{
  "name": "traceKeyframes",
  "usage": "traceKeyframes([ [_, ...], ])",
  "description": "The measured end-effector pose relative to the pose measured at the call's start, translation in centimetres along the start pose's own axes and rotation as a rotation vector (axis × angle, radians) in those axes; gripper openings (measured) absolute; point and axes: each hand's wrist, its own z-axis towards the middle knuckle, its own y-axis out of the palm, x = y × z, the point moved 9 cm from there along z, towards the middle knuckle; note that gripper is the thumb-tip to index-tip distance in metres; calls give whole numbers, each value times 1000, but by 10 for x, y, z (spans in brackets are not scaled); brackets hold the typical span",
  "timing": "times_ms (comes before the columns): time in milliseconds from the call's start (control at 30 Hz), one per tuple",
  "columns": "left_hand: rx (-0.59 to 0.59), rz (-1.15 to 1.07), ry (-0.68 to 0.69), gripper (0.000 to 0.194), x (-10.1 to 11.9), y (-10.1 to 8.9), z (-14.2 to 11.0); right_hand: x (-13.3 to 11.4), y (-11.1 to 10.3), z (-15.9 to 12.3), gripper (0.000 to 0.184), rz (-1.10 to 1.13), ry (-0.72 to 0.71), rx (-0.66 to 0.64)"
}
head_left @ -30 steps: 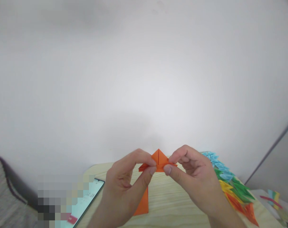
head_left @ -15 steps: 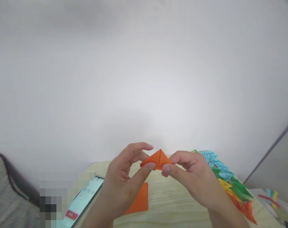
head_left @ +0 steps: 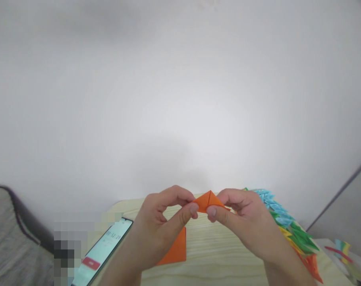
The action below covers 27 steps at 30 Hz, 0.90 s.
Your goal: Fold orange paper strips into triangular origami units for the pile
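A small piece of folded orange paper (head_left: 209, 200), shaped like a triangle with a crease down its middle, is held up above the table between both hands. My left hand (head_left: 168, 222) pinches its left corner between thumb and fingers. On the other side, my right hand (head_left: 242, 218) grips the right part, thumb in front and curled fingers behind. Below the left hand an orange paper square (head_left: 176, 249) lies on the table, partly hidden by that hand and wrist.
On the pale wooden table (head_left: 219, 254), a phone (head_left: 104, 248) with a lit timer screen lies at left. Folded paper pieces in blue, green, yellow and orange (head_left: 299, 236) line the right edge. A white wall (head_left: 180, 99) stands behind; grey fabric (head_left: 16, 242) is at far left.
The folded paper has shifted slightly right. My left index finger, raised off the paper before, has come down, and the left hand now pinches the left corner.
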Motion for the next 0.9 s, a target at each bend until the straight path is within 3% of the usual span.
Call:
traceKeyframes([
  [133,-32,35,-20,19,1,-1,2,7,-2,1,27,14,34,-12],
  [333,30,-47,-28,31,-7,-8,2,-4,-1,4,27,101,-37,-4],
  [633,-43,-114,-68,22,-16,-4,5,-4,-4,6,32,93,-54,-11],
  [900,-33,-89,-75,27,-20,2,6,-6,-14,7,32,177,-39,99],
])
